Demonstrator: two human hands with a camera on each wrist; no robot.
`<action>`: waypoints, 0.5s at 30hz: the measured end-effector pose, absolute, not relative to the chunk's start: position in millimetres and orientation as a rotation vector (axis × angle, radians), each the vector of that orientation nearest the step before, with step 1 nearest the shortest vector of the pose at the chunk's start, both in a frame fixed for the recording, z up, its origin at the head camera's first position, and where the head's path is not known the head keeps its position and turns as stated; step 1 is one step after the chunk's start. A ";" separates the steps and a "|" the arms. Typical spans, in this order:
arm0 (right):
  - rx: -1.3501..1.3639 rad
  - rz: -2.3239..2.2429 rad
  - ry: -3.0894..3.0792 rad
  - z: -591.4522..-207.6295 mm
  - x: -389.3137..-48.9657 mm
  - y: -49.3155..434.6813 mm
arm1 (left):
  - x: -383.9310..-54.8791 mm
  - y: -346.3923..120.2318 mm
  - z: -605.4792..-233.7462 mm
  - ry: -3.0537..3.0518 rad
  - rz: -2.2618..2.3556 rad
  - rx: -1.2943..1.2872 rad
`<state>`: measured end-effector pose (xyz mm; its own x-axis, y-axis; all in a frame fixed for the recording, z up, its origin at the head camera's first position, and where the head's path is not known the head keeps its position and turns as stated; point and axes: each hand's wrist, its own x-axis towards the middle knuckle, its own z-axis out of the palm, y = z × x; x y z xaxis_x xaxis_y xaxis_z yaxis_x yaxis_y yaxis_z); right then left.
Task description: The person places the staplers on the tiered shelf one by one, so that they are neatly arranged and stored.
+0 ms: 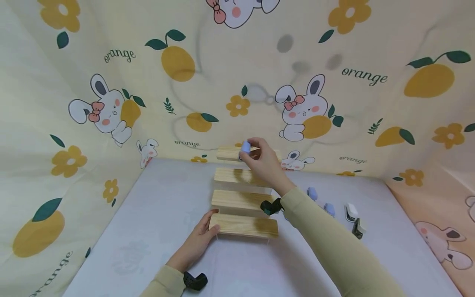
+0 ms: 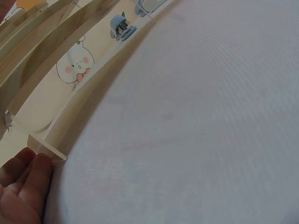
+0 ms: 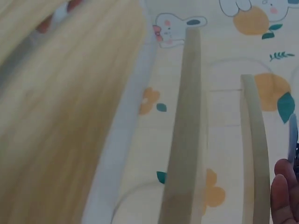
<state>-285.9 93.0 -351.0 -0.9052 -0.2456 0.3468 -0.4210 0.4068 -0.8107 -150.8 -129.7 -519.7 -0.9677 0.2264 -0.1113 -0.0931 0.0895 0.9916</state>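
A stepped wooden display rack [image 1: 243,200] with light planks on clear supports stands in the middle. My right hand [image 1: 265,161] pinches a small light-blue stapler [image 1: 245,147] just above the top plank [image 1: 227,153]. In the right wrist view, that stapler [image 3: 293,137] shows only partly at the right edge, past the fingers. My left hand [image 1: 198,235] grips the left end of the lowest plank [image 1: 245,226], its thumb at the front. The left wrist view shows its fingers [image 2: 39,175] at a clear support [image 2: 51,148].
Right of the rack lie blue staplers [image 1: 312,193], [image 1: 329,209] and two white-topped staplers [image 1: 350,212], [image 1: 358,228] on the white table surface [image 1: 148,214]. A printed cloth [image 1: 230,62] with rabbits and oranges encloses the back and sides.
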 end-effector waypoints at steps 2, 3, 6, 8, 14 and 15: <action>0.596 1.538 -2.499 -350.3 -292.4 86.5 | -150.6 -129.6 -521.1 2.143 1.959 0.132; 0.602 1.554 -2.503 -349.9 -295.3 83.4 | -150.4 -129.7 -521.8 2.149 1.956 0.130; 0.618 1.590 -2.519 -350.0 -302.8 74.7 | -150.1 -129.5 -523.1 2.166 1.944 0.123; 0.624 1.603 -2.539 -351.1 -306.8 70.2 | -150.4 -129.5 -523.6 2.172 1.943 0.129; 0.577 1.576 -2.609 -353.2 -312.2 63.2 | -151.8 -130.4 -522.3 2.175 1.948 0.155; 0.574 1.567 -2.617 -352.6 -312.5 62.3 | -152.0 -130.8 -521.8 2.175 1.949 0.160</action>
